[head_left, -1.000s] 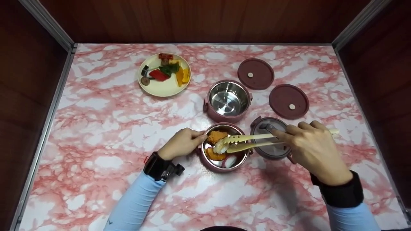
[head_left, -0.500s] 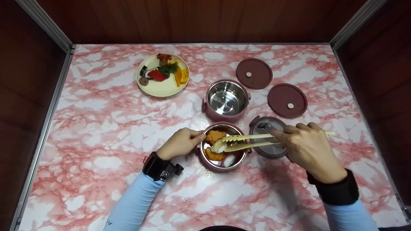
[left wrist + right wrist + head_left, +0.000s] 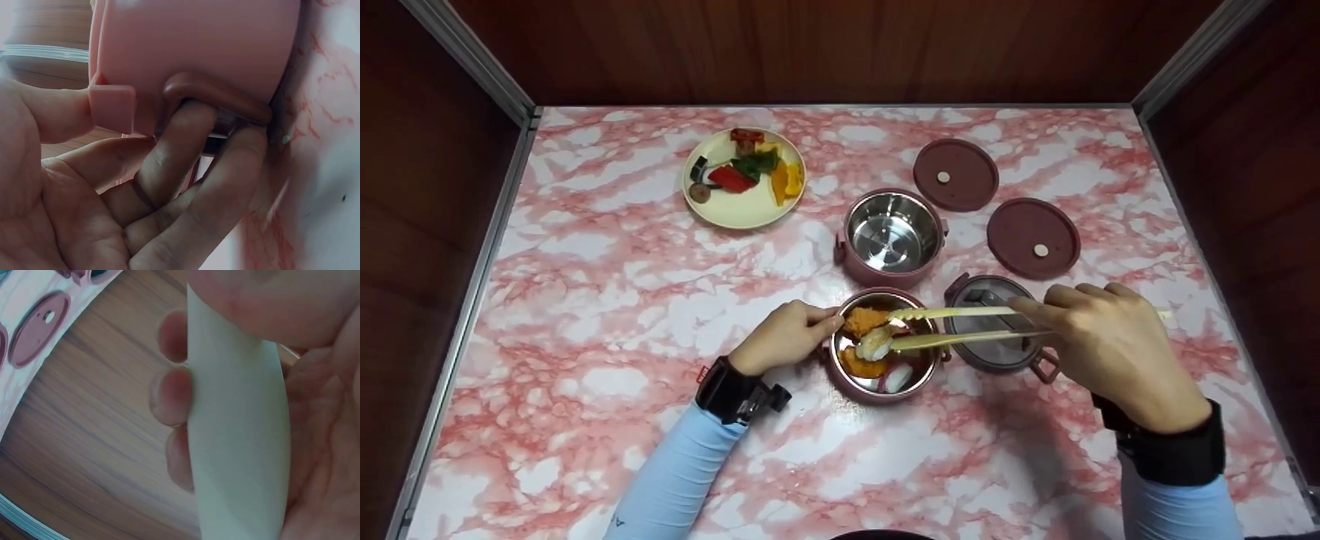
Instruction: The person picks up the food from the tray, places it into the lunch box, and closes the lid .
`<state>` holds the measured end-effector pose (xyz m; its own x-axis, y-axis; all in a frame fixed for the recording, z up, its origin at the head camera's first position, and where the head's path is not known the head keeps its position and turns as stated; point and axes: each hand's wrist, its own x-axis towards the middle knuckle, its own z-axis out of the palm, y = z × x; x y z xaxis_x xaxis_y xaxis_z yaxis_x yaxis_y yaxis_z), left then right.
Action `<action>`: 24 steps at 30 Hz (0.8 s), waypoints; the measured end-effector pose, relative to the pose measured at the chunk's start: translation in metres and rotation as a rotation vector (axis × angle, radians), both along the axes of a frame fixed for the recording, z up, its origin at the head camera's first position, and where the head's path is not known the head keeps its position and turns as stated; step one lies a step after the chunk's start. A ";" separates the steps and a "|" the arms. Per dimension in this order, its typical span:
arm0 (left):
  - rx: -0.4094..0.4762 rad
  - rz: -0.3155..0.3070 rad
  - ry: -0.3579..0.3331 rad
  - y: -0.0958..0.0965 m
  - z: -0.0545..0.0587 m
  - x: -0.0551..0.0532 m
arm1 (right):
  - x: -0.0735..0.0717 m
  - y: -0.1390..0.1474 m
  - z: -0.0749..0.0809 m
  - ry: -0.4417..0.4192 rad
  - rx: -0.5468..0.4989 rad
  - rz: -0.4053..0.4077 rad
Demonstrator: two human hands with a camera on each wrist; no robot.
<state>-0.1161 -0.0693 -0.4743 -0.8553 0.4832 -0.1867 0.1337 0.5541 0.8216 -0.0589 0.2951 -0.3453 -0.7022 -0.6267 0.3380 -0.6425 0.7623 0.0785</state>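
My left hand point(image 3: 781, 337) grips a pink steel-lined lunch pot point(image 3: 877, 391) at its left side. In the left wrist view, the thumb is at a latch tab point(image 3: 112, 107) and fingers curl into the pot's handle point(image 3: 214, 95). My right hand point(image 3: 1117, 352) holds pale yellow tongs point(image 3: 952, 340) above the pot, its fingers wrapped around them in the right wrist view. Spread apart, the tong tips are inside the pot; the lower one is at a whitish-brown food piece point(image 3: 874, 345). Around it lie orange breaded pieces point(image 3: 864, 321) and a white-and-red piece point(image 3: 897, 377).
Right behind stands a second steel-lined pot point(image 3: 892, 236). Two dark red lids point(image 3: 957, 174) lie at the back right. A grey lid with a handle point(image 3: 994, 349) lies under the tongs. A cream plate point(image 3: 739, 210) with vegetable pieces sits at the back left.
The tong arms have spread apart, and the upper tip has come off the whitish-brown piece. My right hand has shifted slightly right. The left hand keeps its place on the pot.
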 end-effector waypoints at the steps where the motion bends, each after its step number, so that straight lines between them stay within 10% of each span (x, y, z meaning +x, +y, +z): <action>1: 0.003 0.000 0.004 0.000 0.000 0.000 | 0.000 0.001 0.000 0.001 -0.013 -0.004; 13: 0.004 -0.005 0.035 0.000 -0.001 0.000 | -0.014 0.009 -0.009 0.027 -0.168 -0.190; 24: -0.002 -0.003 0.019 0.000 -0.001 0.000 | -0.061 -0.017 -0.007 0.026 -0.284 -0.302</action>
